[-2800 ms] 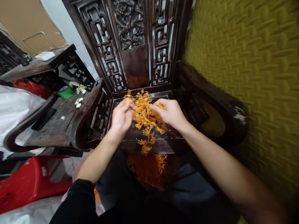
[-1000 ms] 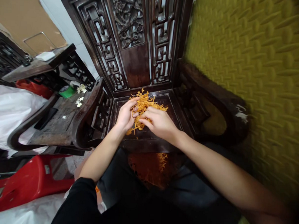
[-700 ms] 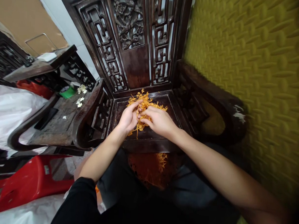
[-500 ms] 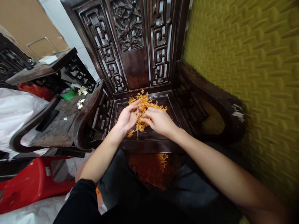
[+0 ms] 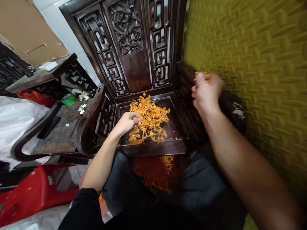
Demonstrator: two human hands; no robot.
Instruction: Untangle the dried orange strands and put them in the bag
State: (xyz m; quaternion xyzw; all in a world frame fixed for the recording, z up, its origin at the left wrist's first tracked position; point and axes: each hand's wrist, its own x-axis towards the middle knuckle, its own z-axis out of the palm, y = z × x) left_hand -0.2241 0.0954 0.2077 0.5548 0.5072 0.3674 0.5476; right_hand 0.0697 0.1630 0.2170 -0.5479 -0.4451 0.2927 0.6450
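Note:
A heap of orange, thin branching pieces (image 5: 151,111), like small plastic sprigs, lies on the dark wooden chair seat (image 5: 177,124). At the left edge of the heap my left hand (image 5: 128,123) is closed in a pinch on an orange branching piece. Some orange pieces just below its fingers are smeared by motion. My right hand (image 5: 208,93) is raised above the chair's right armrest, fingers curled closed. Bits of orange show at its fingertips, partly hidden by the fingers. Between my knees, below the seat, is a reddish container (image 5: 151,172) with more orange pieces at its edge.
The carved chair back (image 5: 140,71) rises behind the seat. A yellow-green padded surface (image 5: 259,48) borders the right side. To the left stand another wooden chair (image 5: 59,135) with white flowers (image 5: 82,107) and green tape (image 5: 69,99), and a red plastic stool (image 5: 37,188).
My right hand has moved from the heap up and right, to above the armrest, with orange bits in its fingers. My left hand has gone from spread fingers to a pinch, slightly lower.

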